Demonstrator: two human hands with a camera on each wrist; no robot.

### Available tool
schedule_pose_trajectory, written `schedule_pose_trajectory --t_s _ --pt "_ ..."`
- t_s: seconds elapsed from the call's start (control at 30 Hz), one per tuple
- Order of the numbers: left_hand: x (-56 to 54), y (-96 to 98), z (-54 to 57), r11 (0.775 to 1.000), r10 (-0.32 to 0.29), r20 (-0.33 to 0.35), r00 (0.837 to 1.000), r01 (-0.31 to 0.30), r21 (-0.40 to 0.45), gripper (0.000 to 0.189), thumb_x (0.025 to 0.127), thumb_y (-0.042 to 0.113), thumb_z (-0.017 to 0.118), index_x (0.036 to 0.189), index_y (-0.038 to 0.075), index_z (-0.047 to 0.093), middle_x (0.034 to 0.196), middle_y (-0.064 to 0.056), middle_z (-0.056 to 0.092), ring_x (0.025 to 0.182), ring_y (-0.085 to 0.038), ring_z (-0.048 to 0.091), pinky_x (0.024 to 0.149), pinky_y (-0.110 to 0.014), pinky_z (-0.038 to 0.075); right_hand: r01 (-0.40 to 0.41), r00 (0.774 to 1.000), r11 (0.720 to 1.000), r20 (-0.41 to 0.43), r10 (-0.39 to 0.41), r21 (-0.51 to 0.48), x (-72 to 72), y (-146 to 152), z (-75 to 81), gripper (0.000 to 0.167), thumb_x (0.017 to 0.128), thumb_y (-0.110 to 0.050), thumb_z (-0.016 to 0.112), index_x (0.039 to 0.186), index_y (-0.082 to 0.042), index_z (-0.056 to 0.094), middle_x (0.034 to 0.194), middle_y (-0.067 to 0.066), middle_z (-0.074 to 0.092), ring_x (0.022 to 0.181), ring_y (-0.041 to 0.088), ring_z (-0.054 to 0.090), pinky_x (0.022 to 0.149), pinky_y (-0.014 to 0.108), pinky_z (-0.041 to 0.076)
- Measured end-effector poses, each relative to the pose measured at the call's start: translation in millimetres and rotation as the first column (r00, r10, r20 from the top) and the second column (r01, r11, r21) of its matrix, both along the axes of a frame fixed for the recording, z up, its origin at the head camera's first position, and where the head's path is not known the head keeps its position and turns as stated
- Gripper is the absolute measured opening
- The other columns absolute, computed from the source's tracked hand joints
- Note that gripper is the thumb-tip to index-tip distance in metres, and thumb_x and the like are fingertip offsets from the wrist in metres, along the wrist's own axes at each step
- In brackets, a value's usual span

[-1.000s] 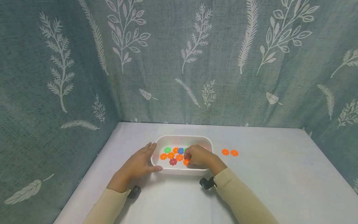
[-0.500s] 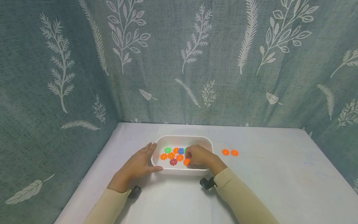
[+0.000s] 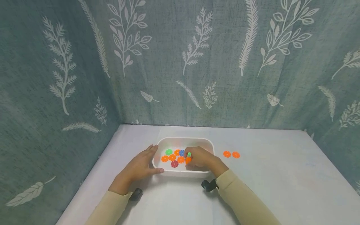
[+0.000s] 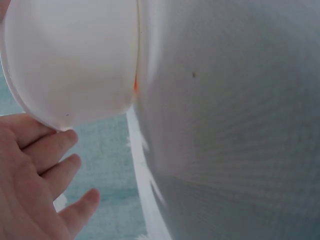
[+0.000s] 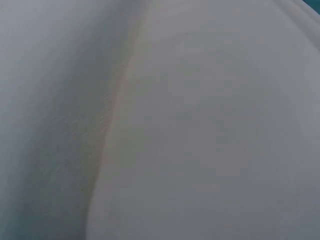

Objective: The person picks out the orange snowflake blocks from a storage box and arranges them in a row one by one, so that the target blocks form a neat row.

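Note:
A white plastic tub holds several small notched plastic discs in orange, green, blue and red. My left hand rests against the tub's left end, fingers spread and thumb at the front rim; the left wrist view shows its fingers nearly straight at the rim. Inside the tub, my right hand has curled fingers and pinches a green disc. Right below that disc, an orange disc shows by the fingertips. The tub's outer wall fills most of the right wrist view, hiding the right hand there.
Two orange discs lie side by side on the white table, right of the tub. A red disc, a blue disc and another green disc lie in the tub. A patterned green curtain stands behind the table.
The green disc that was partly hidden behind my right hand now shows between its fingers. My left hand stays at the tub's end. The head view has shifted very slightly.

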State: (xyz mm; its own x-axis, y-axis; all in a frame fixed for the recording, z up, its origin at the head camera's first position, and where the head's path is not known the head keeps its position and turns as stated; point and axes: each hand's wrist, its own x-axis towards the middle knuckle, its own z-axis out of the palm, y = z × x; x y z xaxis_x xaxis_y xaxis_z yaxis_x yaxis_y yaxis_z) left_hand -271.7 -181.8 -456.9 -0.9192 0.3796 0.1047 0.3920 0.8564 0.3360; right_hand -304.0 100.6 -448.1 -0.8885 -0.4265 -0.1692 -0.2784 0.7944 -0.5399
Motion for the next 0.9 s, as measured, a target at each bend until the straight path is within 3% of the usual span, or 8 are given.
schedule_pose_trajectory --t_s 0.3,0.57,0.9 --pt "0.3 1.3 0.1 1.0 0.023 0.012 1.0 -0.023 -0.014 0.111 0.07 0.08 0.061 0.154 0.013 0.03 0.156 -0.007 0.032 0.142 -0.03 0.028 0.104 -0.06 0.033 0.084 0.996 0.986 0.04 -0.079 -0.142 -4.8 2.1 4.1 0.033 0.074 -0.029 0.086 0.099 -0.03 0.065 0.091 -0.005 0.062 0.085 0.018 0.057 0.075 0.032 0.052" --pt "0.4 1.6 1.6 1.0 0.005 0.012 1.0 -0.005 -0.007 0.106 0.074 0.07 0.067 0.153 0.011 0.031 0.155 -0.01 0.032 0.142 -0.032 0.028 0.106 -0.06 0.032 0.117 0.993 0.953 0.01 -0.119 -0.28 -9.8 6.6 11.9 0.037 0.075 -0.027 0.085 0.106 -0.018 0.068 0.082 0.0 0.064 0.066 0.021 0.062 0.058 0.031 0.051" --pt "0.8 1.4 1.9 1.0 0.011 0.018 1.0 -0.011 -0.011 0.112 0.07 0.079 0.061 0.153 0.012 0.03 0.155 -0.01 0.032 0.142 -0.033 0.029 0.104 -0.061 0.033 0.183 0.982 0.899 0.105 -0.154 -0.399 -3.9 15.7 26.9 0.041 0.078 -0.02 0.083 0.116 -0.018 0.068 0.087 0.003 0.066 0.073 0.026 0.066 0.068 0.037 0.052"
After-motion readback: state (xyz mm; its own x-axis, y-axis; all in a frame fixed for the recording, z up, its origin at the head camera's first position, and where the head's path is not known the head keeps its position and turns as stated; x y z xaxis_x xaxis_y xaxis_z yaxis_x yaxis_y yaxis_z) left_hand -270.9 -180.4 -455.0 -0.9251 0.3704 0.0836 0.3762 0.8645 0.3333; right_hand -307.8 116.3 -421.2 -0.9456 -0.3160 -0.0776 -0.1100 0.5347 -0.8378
